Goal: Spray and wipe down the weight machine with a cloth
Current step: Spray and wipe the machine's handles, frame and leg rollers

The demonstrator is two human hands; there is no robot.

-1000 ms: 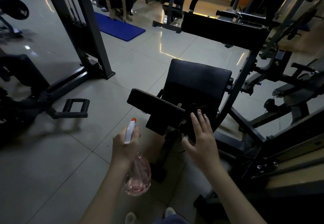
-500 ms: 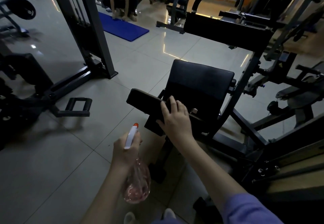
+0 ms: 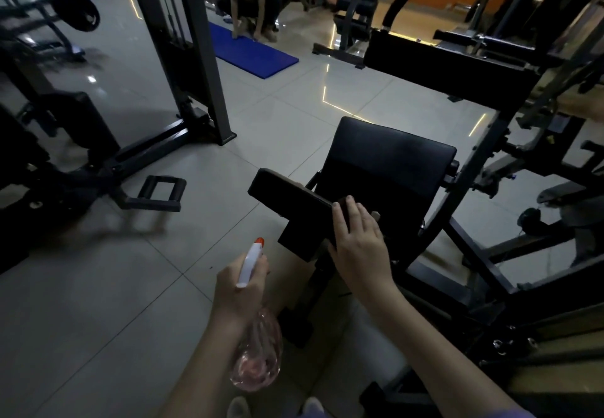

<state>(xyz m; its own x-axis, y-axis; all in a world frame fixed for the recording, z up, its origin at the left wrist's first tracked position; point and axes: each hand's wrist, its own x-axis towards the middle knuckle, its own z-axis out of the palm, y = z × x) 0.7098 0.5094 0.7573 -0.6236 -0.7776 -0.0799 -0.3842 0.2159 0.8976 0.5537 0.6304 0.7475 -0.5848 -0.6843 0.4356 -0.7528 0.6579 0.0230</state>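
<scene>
Cloth (image 3: 343,206) (barely visible) under the flat right hand (image 3: 359,247) may slip off the narrow pad (image 3: 287,197). Left hand (image 3: 238,290) grips the bottle (image 3: 258,363).

Clear pinkish spray bottle (image 3: 258,362), black padded weight machine (image 3: 389,162), dark cloth (image 3: 342,207) on its narrow pad (image 3: 287,193)

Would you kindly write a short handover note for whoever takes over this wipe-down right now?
Left hand grips the clear pinkish plastic spray bottle, held low. Right hand lies flat on the narrow black padded rest, a dark cloth seemingly under its fingers.
Done: unclear how much is wiped.
Left: large black seat pad, grey metal frame.
</scene>
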